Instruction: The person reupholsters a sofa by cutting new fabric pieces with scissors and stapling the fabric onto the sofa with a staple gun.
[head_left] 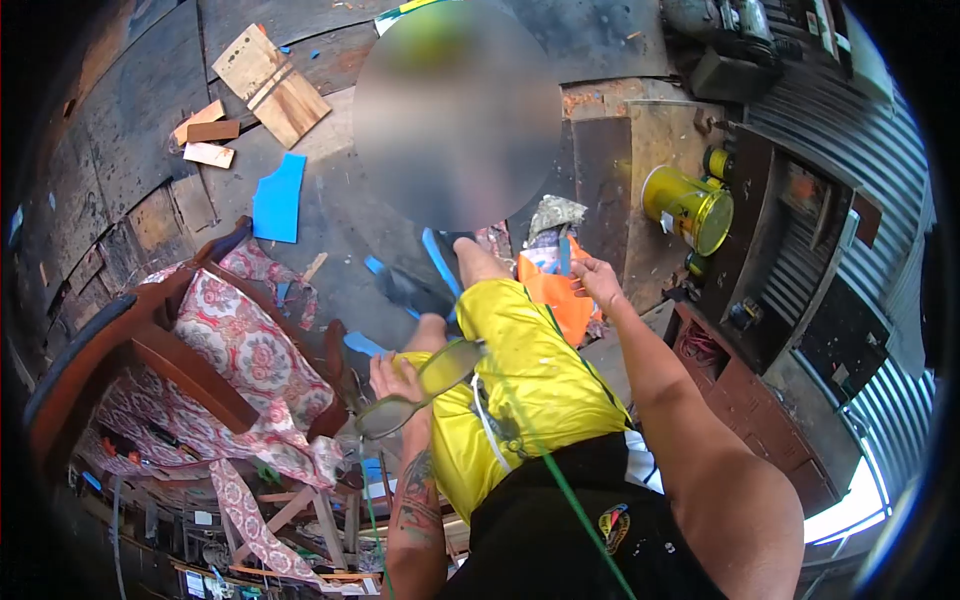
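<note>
While I am looking down from afar through the head camera, the glasses (450, 368) are hanging nearest me, apparently because their cord is carrying them. Just behind them, my left hand (392, 378) is lying beside the yellow shorts (535, 350), its fingers bending close together; with the glasses partly overlapping, I cannot tell whether they are gripping anything. My right hand (598, 281) is reaching past the right thigh, its fingers curling inward beside a narrow blue strip (565, 256), above the orange cloth (560, 300). I cannot tell whether they are clamping the strip or only touching it. The cloth is lying rumpled beside the right leg, probably to be within easy reach.

Left of the legs, the wooden chair (195, 365) is leaning over, its patterned cushion (245, 335) facing me, perhaps so that its covering is accessible. Farther out, a blue sheet (277, 198) is lying flat on the floor (335, 185), the yellow bucket (690, 208) is tilting at the right, and wooden boards (270, 85) are resting beyond.
</note>
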